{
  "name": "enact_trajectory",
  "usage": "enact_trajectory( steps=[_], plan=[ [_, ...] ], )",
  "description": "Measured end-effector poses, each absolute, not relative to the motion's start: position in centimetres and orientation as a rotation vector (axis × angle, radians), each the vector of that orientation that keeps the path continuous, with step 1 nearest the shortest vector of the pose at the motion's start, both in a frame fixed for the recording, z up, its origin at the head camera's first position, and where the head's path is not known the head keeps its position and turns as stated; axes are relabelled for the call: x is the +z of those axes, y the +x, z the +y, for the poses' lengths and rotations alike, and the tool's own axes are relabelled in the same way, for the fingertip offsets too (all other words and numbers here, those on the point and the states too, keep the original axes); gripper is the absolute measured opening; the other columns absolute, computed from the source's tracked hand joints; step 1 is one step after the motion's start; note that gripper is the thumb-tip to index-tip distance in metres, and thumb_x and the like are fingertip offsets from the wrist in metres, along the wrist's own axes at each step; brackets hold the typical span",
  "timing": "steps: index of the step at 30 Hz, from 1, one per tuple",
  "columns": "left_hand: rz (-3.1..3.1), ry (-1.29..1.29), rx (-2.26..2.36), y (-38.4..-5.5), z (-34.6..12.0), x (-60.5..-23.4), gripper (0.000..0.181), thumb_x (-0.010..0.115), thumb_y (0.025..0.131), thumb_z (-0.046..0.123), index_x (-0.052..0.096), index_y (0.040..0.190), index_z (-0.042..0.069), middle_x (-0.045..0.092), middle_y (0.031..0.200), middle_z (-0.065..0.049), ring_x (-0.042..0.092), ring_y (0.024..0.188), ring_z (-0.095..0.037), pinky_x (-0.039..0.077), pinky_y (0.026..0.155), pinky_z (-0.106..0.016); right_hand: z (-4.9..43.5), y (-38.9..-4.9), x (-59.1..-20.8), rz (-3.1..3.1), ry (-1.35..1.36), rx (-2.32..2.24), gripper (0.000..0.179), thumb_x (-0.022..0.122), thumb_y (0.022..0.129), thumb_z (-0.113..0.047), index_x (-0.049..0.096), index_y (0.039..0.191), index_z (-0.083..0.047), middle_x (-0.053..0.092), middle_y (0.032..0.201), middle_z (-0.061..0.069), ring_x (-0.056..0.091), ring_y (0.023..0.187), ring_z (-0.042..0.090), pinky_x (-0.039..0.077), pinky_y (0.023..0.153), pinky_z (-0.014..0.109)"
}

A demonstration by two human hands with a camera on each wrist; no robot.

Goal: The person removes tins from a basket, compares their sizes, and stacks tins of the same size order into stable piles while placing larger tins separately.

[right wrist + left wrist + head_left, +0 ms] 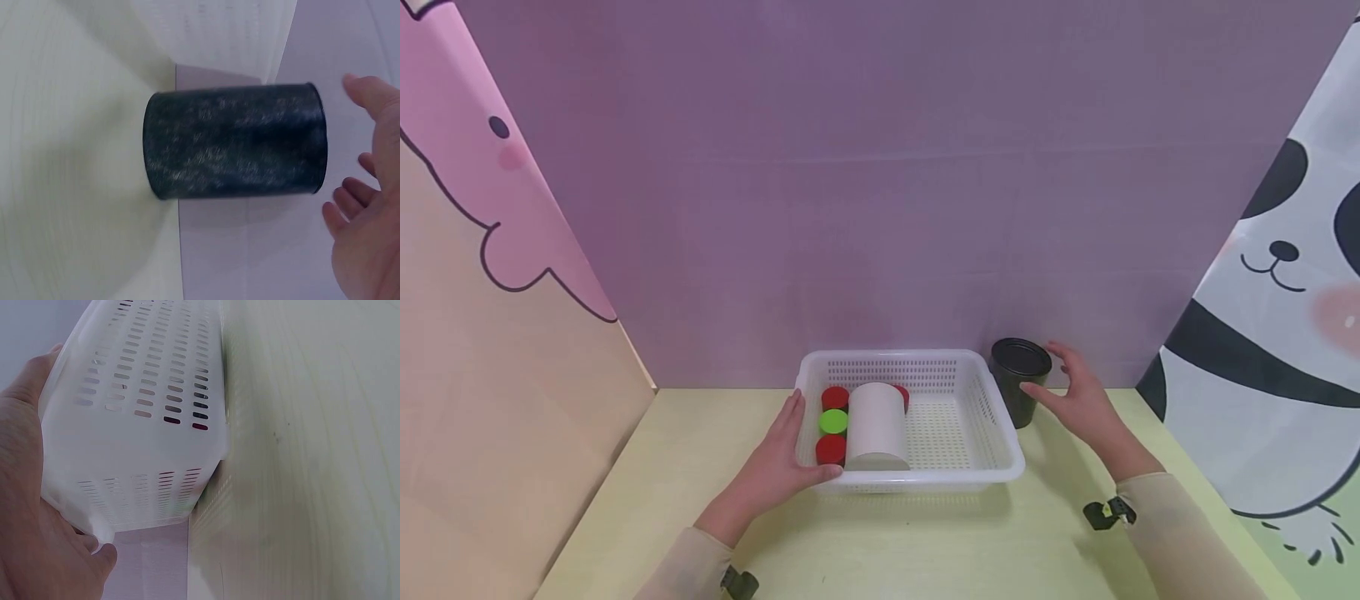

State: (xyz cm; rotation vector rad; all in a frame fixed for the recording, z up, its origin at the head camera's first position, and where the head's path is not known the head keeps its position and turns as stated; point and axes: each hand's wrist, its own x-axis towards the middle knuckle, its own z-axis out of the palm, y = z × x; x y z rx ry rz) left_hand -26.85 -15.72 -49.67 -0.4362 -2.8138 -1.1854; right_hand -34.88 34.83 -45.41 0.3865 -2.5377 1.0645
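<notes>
A white plastic basket [955, 477] with slotted walls sits at the back of the table. My left hand [778, 458] grips its front left corner, thumb on the front rim and fingers along the left side. Inside lies a white cylinder [877, 425]. Beside it are red-lidded containers [831, 450] and a green-lidded one [832, 422]; another red lid is partly hidden behind the cylinder. A black canister [1017, 396] stands upright just right of the basket. My right hand [1086, 404] is beside its upper part, fingers spread; the right wrist view [375, 169] shows a gap between them.
The pale wooden table [880, 550] meets a purple backdrop [880, 208] close behind the basket and canister. Panels with a pink cartoon figure [467, 150] and a panda [1285, 333] stand at the left and right sides.
</notes>
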Motion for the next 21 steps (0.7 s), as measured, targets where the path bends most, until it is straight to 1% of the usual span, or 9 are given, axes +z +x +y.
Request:
enact_trajectory(
  steps=[2, 4, 5, 7, 9, 11, 14, 16, 21],
  plan=[
    [-2.816, -0.435, -1.18, -26.9, -15.7, -49.7, 0.132, 0.09, 0.086, 0.059, 0.011, 0.178, 0.007, 0.008, 0.186, -0.011, 0.018, 0.168, -0.042, 0.043, 0.119, -0.069, 34.4, -34.9, -45.3, -2.481, 0.407, 1.069, 0.08, 0.089, 0.096, -0.017, 0.046, 0.159, 0.005, 0.044, 0.164, 0.031, 0.044, 0.148, 0.055, 0.041, 0.117, 0.072],
    [-2.818, -0.432, -1.182, -26.9, -15.7, -49.8, 0.131, 0.09, 0.087, 0.058, 0.011, 0.178, 0.007, 0.007, 0.186, -0.01, 0.017, 0.169, -0.041, 0.042, 0.12, -0.069, 33.9, -34.9, -45.2, -2.419, 0.448, 1.071, 0.073, 0.089, 0.096, -0.013, 0.051, 0.155, 0.005, 0.05, 0.16, 0.029, 0.046, 0.147, 0.051, 0.045, 0.119, 0.06],
    [-2.816, -0.432, -1.181, -26.9, -15.7, -49.9, 0.131, 0.09, 0.087, 0.058, 0.011, 0.178, 0.007, 0.007, 0.186, -0.011, 0.017, 0.169, -0.042, 0.041, 0.12, -0.07, 33.6, -34.9, -45.2, -2.393, 0.469, 1.07, 0.07, 0.089, 0.095, -0.011, 0.054, 0.153, 0.005, 0.052, 0.157, 0.028, 0.048, 0.145, 0.049, 0.046, 0.118, 0.051],
    [-2.816, -0.434, -1.179, -27.0, -15.7, -49.9, 0.13, 0.09, 0.087, 0.057, 0.011, 0.178, 0.006, 0.007, 0.186, -0.011, 0.016, 0.169, -0.042, 0.04, 0.121, -0.07, 33.0, -34.9, -45.1, -2.354, 0.513, 1.073, 0.065, 0.088, 0.095, -0.009, 0.057, 0.15, 0.005, 0.057, 0.152, 0.027, 0.051, 0.141, 0.047, 0.046, 0.113, 0.037],
    [-2.821, -0.43, -1.174, -27.0, -15.7, -49.9, 0.131, 0.09, 0.087, 0.058, 0.011, 0.178, 0.006, 0.007, 0.186, -0.011, 0.016, 0.169, -0.041, 0.04, 0.121, -0.07, 32.3, -34.7, -44.9, -2.356, 0.534, 1.07, 0.062, 0.087, 0.097, -0.01, 0.058, 0.15, 0.004, 0.059, 0.15, 0.025, 0.054, 0.138, 0.045, 0.045, 0.108, 0.032],
    [-2.827, -0.424, -1.176, -27.0, -15.6, -49.9, 0.132, 0.09, 0.086, 0.059, 0.011, 0.178, 0.007, 0.007, 0.186, -0.01, 0.016, 0.169, -0.04, 0.04, 0.121, -0.069, 31.6, -34.5, -44.7, -2.376, 0.55, 1.092, 0.061, 0.085, 0.099, -0.013, 0.057, 0.151, 0.003, 0.059, 0.15, 0.025, 0.055, 0.137, 0.046, 0.046, 0.11, 0.038],
    [-2.831, -0.418, -1.192, -27.1, -15.6, -50.0, 0.132, 0.091, 0.086, 0.058, 0.01, 0.178, 0.008, 0.006, 0.186, -0.009, 0.015, 0.17, -0.04, 0.039, 0.122, -0.069, 30.5, -34.2, -44.4, -2.433, 0.571, 1.12, 0.062, 0.083, 0.102, -0.016, 0.054, 0.154, 0.004, 0.057, 0.152, 0.026, 0.054, 0.14, 0.046, 0.047, 0.113, 0.058],
    [-2.836, -0.415, -1.195, -27.1, -15.6, -50.1, 0.133, 0.091, 0.086, 0.058, 0.009, 0.178, 0.01, 0.005, 0.187, -0.008, 0.014, 0.17, -0.039, 0.039, 0.123, -0.068, 29.8, -34.1, -44.2, -2.47, 0.595, 1.135, 0.063, 0.081, 0.103, -0.017, 0.052, 0.155, 0.005, 0.054, 0.155, 0.026, 0.051, 0.143, 0.047, 0.045, 0.115, 0.066],
    [-2.848, -0.397, -1.176, -27.2, -15.7, -50.1, 0.134, 0.09, 0.086, 0.061, 0.008, 0.179, 0.012, 0.005, 0.187, -0.007, 0.014, 0.17, -0.038, 0.038, 0.124, -0.067, 27.8, -34.1, -43.6, -2.549, 0.651, 1.121, 0.063, 0.079, 0.105, -0.02, 0.049, 0.156, 0.004, 0.047, 0.159, 0.025, 0.046, 0.148, 0.046, 0.044, 0.118, 0.068]
  ],
)
